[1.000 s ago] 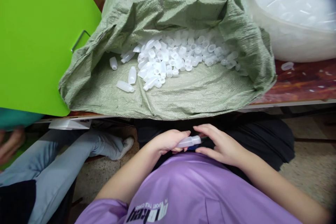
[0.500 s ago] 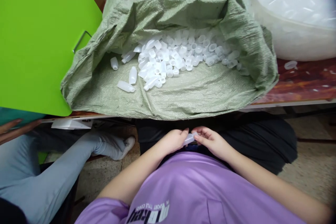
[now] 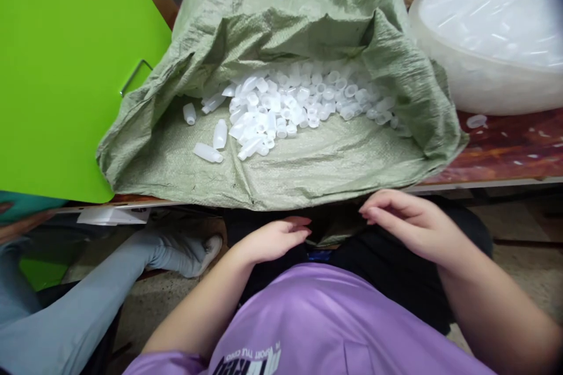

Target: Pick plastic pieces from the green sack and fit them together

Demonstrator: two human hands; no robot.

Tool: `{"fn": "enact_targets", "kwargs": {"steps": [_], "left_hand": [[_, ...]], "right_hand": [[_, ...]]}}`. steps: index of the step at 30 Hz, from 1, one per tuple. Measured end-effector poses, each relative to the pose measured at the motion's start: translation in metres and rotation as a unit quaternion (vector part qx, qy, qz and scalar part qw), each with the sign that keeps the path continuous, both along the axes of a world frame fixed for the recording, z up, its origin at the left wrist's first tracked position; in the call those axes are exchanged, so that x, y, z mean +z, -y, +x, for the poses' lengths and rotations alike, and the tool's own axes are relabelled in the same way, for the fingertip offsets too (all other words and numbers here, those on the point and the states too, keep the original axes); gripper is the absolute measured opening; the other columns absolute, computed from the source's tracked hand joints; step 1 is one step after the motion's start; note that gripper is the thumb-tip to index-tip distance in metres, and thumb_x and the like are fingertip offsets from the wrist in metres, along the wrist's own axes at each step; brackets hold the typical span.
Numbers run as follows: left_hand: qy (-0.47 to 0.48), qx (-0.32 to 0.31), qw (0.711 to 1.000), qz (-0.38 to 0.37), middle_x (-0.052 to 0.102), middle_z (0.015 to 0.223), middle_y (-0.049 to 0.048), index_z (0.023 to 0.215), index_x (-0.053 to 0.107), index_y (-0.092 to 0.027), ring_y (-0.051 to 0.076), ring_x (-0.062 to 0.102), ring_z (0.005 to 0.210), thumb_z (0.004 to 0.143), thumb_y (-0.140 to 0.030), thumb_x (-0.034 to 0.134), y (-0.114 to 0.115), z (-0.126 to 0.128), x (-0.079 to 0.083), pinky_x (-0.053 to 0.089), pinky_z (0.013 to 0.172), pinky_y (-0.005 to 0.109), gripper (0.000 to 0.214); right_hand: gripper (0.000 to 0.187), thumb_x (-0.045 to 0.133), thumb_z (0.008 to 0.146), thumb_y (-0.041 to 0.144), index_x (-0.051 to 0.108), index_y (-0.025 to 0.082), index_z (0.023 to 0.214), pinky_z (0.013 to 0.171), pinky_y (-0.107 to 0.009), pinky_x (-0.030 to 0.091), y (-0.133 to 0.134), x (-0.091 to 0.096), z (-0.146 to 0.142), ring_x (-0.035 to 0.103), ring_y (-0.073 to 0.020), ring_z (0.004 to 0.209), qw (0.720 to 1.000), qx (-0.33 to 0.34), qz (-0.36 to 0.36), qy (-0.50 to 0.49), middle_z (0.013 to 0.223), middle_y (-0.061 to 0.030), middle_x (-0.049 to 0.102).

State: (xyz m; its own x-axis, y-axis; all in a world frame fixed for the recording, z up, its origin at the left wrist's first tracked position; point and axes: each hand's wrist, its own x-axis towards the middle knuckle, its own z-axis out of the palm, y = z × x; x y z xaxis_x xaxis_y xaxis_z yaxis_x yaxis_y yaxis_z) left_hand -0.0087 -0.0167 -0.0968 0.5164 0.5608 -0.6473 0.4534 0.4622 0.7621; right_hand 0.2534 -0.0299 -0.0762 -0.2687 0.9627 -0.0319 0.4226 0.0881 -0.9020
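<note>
Red-patterned table [image 3: 505, 146] ahead of you, its front edge running above your lap. Pale green sack [image 3: 303, 184] lies on it on its side, mouth turned your way; the lower lip reaches the table edge, and the upper lip gapes, probably because its stiff folds hold it up. That leaves the white plastic pieces [image 3: 281, 105] facing you, heaped inside the mouth, a few strays toward the left. The heap seems to rest on the flattened lower cloth, which likely keeps it off the bare tabletop.

Your left hand [image 3: 275, 240] hangs over the lap, thumb and fingers loosely parted, nothing visible between them. Your right hand [image 3: 413, 225] sits just below the sack's front edge, fingers curled with the thumb close under them; cannot tell whether anything small is pinched there. Between the hands, a dull green sheet [image 3: 329, 231] shows in the shadow, partly hidden; its purpose is unclear.

Big translucent bowl [image 3: 484, 85] stands on your right, heaped with whitish pieces; its high wall likely contains most of them. One loose piece [image 3: 476, 122] lies just outside it. Green board [image 3: 70, 70] on your left, beside the sack. Another person's hand [image 3: 29, 225] shows near its lower edge.
</note>
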Motion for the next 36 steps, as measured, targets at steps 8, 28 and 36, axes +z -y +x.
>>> {"fn": "enact_targets", "kwargs": {"steps": [8,28,36], "left_hand": [[0.001,0.05,0.981,0.188,0.067,0.094,0.0041,0.106,0.06,-0.019,0.013,0.061,0.085,0.084,-0.031,0.051,-0.011,-0.046,0.09,0.047,0.078,0.025,0.026],[-0.516,0.033,0.77,0.374,0.038,0.14,0.0162,0.138,0.03,-0.012,0.03,0.041,0.125,0.066,-0.062,0.057,-0.252,-0.13,0.092,0.034,0.1,0.032,0.091],[-0.464,-0.036,0.813,0.35,0.028,0.145,0.0165,0.142,0.022,-0.014,0.032,0.036,0.128,0.054,-0.056,0.067,-0.303,-0.13,0.092,0.034,0.101,0.037,0.107]], "right_hand": [[0.034,0.037,0.089,0.032,0.059,0.014,0.108,0.08,-0.035,0.042,-0.11,0.059,-0.012,0.058,-0.0226,0.096,0.869,-0.102,0.209,0.438,0.104,-0.0118,0.058],[0.033,0.043,0.085,0.037,0.056,0.016,0.105,0.077,-0.035,0.049,-0.108,-0.001,-0.022,0.061,-0.0231,0.085,0.897,-0.048,0.246,0.364,0.094,-0.0098,0.061],[0.03,0.042,0.086,0.04,0.057,0.02,0.102,0.081,-0.036,0.048,-0.105,-0.014,-0.02,0.06,-0.0233,0.092,0.918,-0.056,0.255,0.298,0.095,-0.0079,0.063]]}}
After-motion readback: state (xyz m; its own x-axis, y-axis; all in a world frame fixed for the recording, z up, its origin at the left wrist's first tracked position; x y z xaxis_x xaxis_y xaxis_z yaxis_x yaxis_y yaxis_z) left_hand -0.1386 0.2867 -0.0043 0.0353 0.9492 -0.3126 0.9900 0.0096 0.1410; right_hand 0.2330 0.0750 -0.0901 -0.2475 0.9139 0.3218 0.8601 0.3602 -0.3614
